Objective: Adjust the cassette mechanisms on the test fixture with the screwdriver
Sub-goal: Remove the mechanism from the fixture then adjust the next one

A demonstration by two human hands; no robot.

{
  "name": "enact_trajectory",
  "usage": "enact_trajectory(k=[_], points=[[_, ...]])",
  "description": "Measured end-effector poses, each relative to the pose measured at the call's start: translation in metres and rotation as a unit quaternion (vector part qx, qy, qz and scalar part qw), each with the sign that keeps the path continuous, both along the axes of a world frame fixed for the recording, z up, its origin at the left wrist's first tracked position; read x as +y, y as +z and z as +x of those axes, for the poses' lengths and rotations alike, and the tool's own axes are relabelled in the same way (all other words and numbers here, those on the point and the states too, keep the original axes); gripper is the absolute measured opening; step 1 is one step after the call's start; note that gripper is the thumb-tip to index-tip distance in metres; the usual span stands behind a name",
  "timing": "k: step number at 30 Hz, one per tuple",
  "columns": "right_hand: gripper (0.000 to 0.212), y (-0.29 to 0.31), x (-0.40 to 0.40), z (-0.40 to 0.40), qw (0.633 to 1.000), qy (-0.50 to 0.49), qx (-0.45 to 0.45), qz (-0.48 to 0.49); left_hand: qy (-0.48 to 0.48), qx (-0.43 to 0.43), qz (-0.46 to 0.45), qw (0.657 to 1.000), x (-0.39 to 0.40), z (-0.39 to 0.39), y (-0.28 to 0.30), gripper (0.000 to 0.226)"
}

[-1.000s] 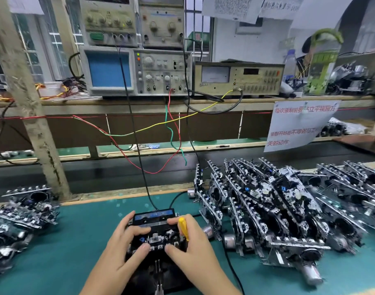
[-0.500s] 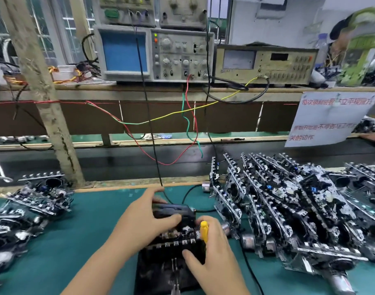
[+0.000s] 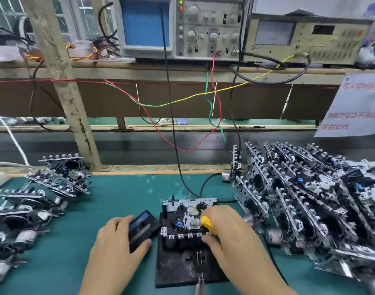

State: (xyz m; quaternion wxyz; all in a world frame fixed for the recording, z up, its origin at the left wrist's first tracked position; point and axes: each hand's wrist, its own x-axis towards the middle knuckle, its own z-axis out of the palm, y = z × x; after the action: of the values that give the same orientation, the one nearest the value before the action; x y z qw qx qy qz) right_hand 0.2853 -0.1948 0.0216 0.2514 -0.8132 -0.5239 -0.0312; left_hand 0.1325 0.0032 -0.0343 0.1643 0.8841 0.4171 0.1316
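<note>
While gripping the cassette (image 3: 142, 227) in the left hand (image 3: 120, 241) beside the fixture (image 3: 182, 258), right hand (image 3: 227, 233) clutching the yellow screwdriver (image 3: 208, 224) over the mechanism (image 3: 191, 211): adjustment seemingly finished, swapping mechanisms probably next.

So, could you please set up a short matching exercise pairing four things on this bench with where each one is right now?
Things:
1. cassette tape
2. yellow screwdriver
3. cassette mechanism
4. paper notice

Places:
A. hanging at the far right
B. seated on the black test fixture
C. held in the left hand, left of the fixture
D. held in the right hand, over the mechanism

Pairs: 1-C, 2-D, 3-B, 4-A
</note>
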Motion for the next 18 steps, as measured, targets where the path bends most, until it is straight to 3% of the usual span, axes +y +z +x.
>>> enact_trajectory(k=[3,5,11,15,18], points=[[0.019,0.012,0.001,0.004,1.000,0.000,0.007,0.001,-0.074,-0.068,-0.002,0.995,-0.013,0.001,0.009,0.057],[0.017,0.020,0.003,0.006,0.999,-0.007,0.028,0.026,-0.130,-0.163,-0.064,0.976,-0.026,0.005,0.021,0.054],[0.023,0.052,-0.006,0.004,0.986,-0.012,0.112,0.123,-0.128,-0.365,-0.209,0.898,-0.067,0.022,0.066,0.059],[0.025,0.069,-0.036,0.004,0.967,-0.057,0.154,0.197,-0.196,-0.361,-0.265,0.872,-0.095,0.037,0.088,0.079],[0.030,0.075,-0.070,0.007,0.948,-0.117,0.201,0.218,-0.244,-0.343,-0.317,0.850,-0.123,0.054,0.092,0.080]])
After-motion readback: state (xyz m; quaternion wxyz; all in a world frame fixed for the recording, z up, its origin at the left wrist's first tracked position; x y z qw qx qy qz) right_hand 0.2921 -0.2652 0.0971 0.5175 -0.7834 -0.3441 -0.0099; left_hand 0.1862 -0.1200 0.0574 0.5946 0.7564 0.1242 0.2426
